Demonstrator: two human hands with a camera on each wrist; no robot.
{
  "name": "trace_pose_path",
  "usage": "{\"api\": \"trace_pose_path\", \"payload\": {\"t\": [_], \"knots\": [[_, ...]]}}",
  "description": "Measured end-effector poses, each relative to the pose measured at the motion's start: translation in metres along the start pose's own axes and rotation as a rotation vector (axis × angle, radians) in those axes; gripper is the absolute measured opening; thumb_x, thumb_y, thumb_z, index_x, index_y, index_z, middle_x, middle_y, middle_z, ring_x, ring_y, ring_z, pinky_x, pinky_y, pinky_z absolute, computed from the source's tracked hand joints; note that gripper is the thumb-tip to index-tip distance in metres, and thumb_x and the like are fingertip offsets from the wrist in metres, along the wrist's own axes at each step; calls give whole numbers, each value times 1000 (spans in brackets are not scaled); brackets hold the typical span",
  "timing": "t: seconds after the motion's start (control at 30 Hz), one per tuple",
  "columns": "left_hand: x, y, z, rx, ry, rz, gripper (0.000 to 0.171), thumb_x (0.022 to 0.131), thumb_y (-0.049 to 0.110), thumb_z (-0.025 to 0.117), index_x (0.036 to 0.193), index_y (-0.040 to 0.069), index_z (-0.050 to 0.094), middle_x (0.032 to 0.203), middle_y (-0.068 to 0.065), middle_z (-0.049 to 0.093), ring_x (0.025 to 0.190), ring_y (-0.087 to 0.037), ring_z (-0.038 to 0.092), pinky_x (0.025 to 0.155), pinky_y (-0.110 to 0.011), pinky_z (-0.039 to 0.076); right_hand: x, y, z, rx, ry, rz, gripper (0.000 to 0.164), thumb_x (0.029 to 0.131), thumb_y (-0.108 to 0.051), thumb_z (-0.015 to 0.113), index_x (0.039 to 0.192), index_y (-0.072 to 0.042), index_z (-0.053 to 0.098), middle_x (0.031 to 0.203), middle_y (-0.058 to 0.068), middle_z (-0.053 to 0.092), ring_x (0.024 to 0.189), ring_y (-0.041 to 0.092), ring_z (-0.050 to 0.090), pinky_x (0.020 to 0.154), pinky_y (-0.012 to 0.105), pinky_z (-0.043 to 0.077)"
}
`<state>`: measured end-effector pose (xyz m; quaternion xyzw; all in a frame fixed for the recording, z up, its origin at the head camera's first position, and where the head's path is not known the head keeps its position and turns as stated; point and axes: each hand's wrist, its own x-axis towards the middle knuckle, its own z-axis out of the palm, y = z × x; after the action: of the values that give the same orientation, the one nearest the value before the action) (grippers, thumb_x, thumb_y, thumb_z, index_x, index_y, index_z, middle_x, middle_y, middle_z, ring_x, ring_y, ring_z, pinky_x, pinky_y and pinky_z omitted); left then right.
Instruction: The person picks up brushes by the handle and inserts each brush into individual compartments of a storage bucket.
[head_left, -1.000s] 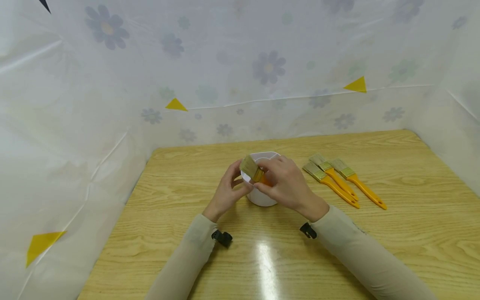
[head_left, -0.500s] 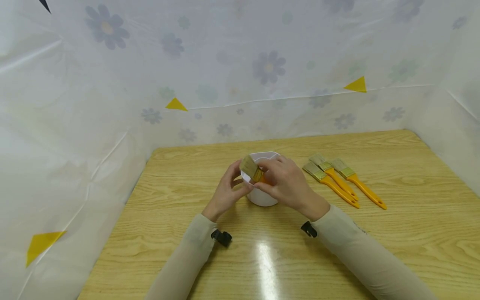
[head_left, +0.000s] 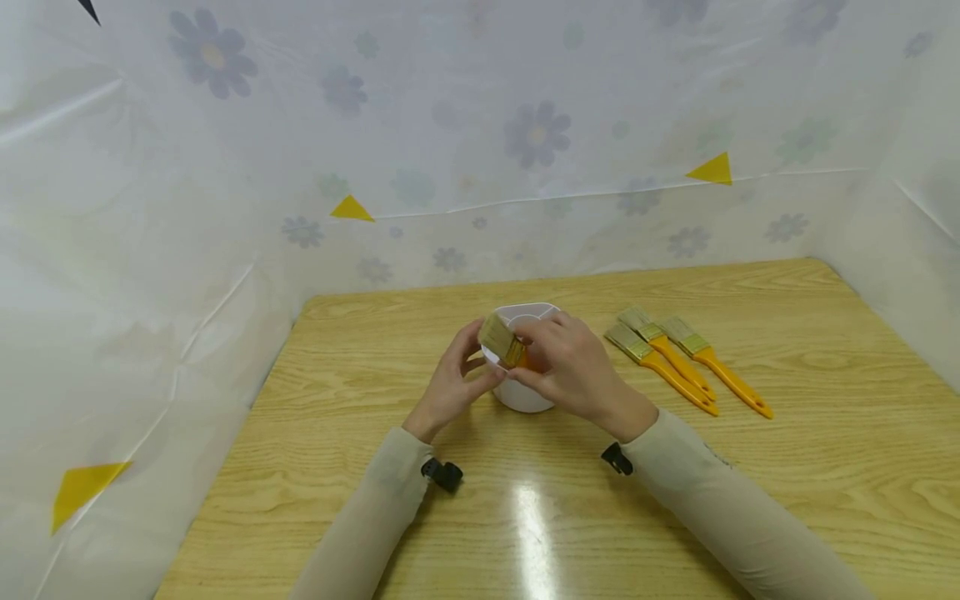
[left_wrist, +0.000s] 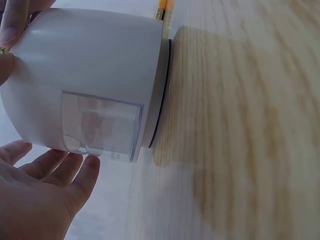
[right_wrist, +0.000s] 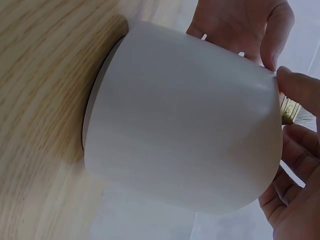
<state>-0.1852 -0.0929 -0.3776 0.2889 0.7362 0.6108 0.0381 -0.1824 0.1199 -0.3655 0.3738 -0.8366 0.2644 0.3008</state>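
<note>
1. Paintbrush [head_left: 501,340] at the centre of the head view, bristles up and tilted toward the upper left, at the mouth of the white container [head_left: 525,396]. Probably light, with a stiff, smooth, slightly slippery handle and soft bristles; hardly fragile. Best taken by the orange handle or metal ferrule. Handle mostly hidden; depth inside the container impossible to tell.
2. Left hand [head_left: 450,379], left of centre, holding the white container near the rim, fingers and thumb around the side.
3. White container, upright at centre on the wood-grain surface [head_left: 360,500], with a clear pocket [left_wrist: 102,125] on the wall in the left wrist view. Likely light and rigid; raised rim possibly in the way.
4. Right hand [head_left: 577,371], right of centre, pinching the paintbrush just below the bristles, blocking part of the rim from sight.
5. Three loose paintbrushes [head_left: 705,357], right of centre, handles toward the lower right, apart from the white container.
</note>
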Motion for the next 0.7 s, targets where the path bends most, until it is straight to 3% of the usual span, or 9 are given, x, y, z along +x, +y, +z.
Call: {"api": "trace_pose_path", "payload": {"t": [0.27,0.7], "knots": [[-1,1,0,-1,5,4,71,88,-1,64,149,4,27,145,-15,39,131,-32,40,105,-52,35,0,-1,1,16,8,-8,45,72,-29,85,108,-11,64,99,1,66,86,19,52,76,35,45],[-1,2,0,2,3,-5,71,89,2,64,149,3,27,145,-15,38,131,-32,40,105,-52,35,0,-2,2,-1,21,-9,46,70,-30,86,105,-10,64,96,1,66,85,20,53,77,37,46]]}}
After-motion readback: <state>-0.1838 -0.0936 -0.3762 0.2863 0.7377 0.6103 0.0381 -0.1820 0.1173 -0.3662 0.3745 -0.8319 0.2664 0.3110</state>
